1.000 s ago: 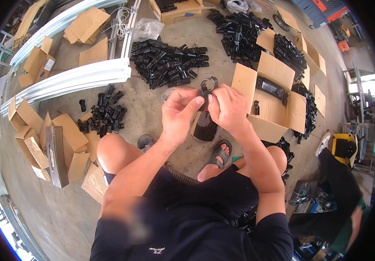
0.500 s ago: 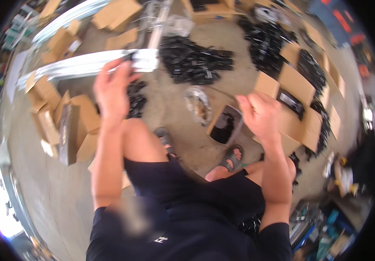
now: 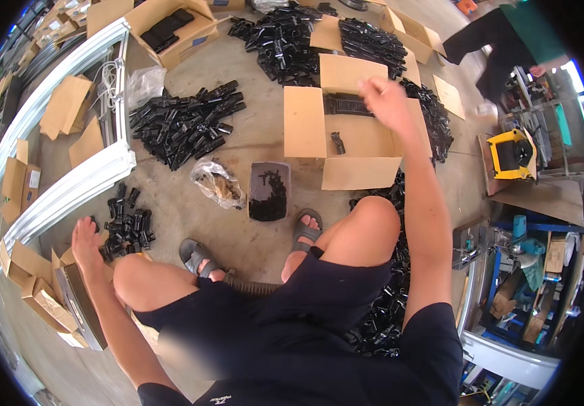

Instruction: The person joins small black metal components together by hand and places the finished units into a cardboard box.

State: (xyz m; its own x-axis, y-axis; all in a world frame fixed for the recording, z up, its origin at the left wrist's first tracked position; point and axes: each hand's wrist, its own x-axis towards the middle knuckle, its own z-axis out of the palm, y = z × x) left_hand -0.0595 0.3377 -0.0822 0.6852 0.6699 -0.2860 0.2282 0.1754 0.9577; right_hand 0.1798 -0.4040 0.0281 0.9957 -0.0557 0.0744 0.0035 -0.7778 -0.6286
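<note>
My left hand [image 3: 87,245] is at the left with its fingers stretched out, beside a small heap of black plastic parts [image 3: 128,227]. Nothing shows in it. Over the back right of an open cardboard box [image 3: 366,139] hangs my right hand [image 3: 388,101]. Its fingers are loosely bent and slightly apart, and I see nothing between them. Inside the box one black part [image 3: 338,143] shows apart from a row of black pieces [image 3: 349,104] at the back. I cannot tell whether that single part touches the bottom.
A grey bin [image 3: 268,215] with small black bits stands before my feet, beside a clear plastic bag [image 3: 216,184]. Larger black heaps [image 3: 187,125] lie beyond. White metal profiles [image 3: 78,186] lie at left. Another person [image 3: 502,51] is at far right.
My left hand has come down toward the small heap, and the black part it held is gone from it. My right hand has moved over the box, where a single black part now shows.
</note>
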